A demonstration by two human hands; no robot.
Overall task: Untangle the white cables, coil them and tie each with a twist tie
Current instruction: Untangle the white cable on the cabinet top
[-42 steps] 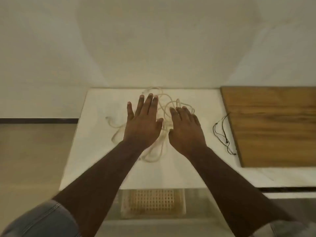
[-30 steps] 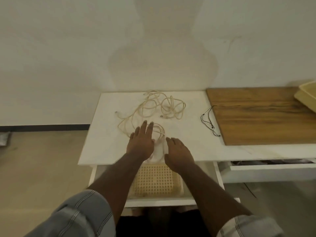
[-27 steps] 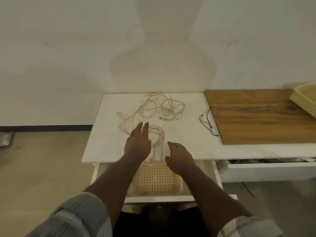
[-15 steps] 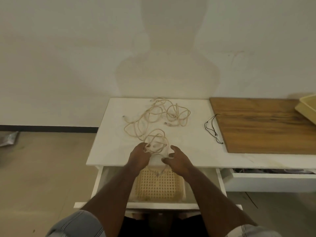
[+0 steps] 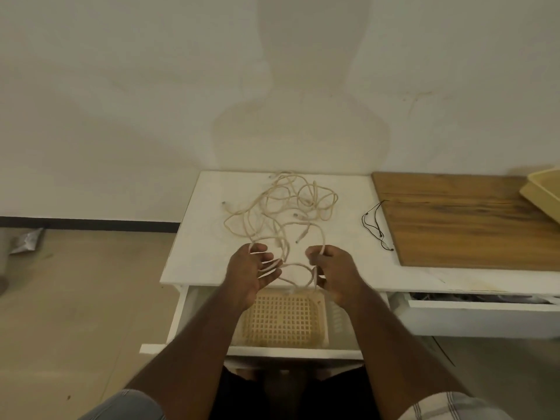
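Observation:
A tangle of white cables (image 5: 281,204) lies spread over the white tabletop (image 5: 194,253), loops running from the back edge toward the front. My left hand (image 5: 250,269) is raised over the front edge with cable strands across its fingers. To its right, my right hand (image 5: 331,268) pinches another strand, and a loop hangs between the two hands. One plug end (image 5: 300,237) dangles just above them. Thin black twist ties (image 5: 375,227) lie on the white top beside the wooden board.
A wooden board (image 5: 466,219) covers the table's right part, with a yellow tray (image 5: 544,192) at its far right. Below my hands a drawer stands pulled out, holding a yellow lattice basket (image 5: 283,322). A second drawer (image 5: 478,310) is ajar at right.
My hands drew back from flat on the tangle to the table's front edge and took hold of cable strands, lifting the near loops. The view backed away from the table.

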